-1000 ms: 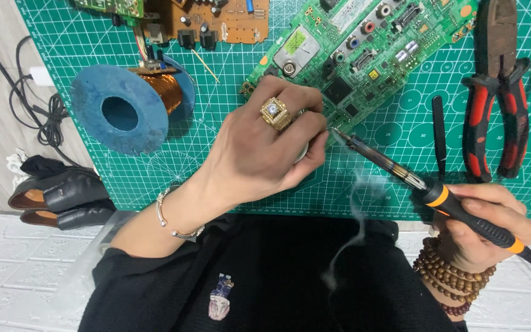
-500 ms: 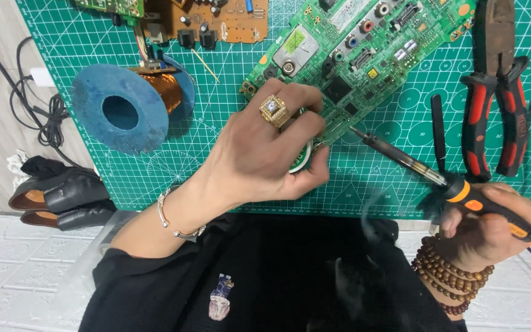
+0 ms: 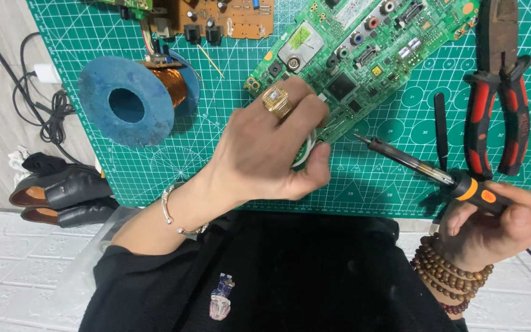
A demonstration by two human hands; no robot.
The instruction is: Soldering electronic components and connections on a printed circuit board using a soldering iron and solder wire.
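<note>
At the far left we see a tangle of black cable (image 3: 44,117) on the pale floor and a pair of dark leather shoes (image 3: 62,193) just beside the edge of the green gridded cutting mat (image 3: 216,154). On the mat lies a blue-flanged spool of copper wire (image 3: 136,101), with a brown circuit board (image 3: 228,18) near it at the top edge.

Our left hand (image 3: 271,150), wearing a gold ring, is closed over a small white-and-green round object that is mostly hidden under the fingers, so we cannot tell what it is. The hand rests on the lower edge of the large green circuit board (image 3: 364,43), which lies tilted across the middle of the mat.

Half a second ago the tip of the orange-handled soldering iron (image 3: 413,163) was closer to the fingers; a second ago it was at the board with smoke curling up. Now it has drawn back toward our right hand (image 3: 493,230), which grips the handle firmly, and the tip hangs apart from the board. We judge the joint is finished or paused.

Further right lie a slim black tool (image 3: 440,126) and red-and-black-handled pliers (image 3: 496,104). White brick-patterned flooring shows below.
</note>
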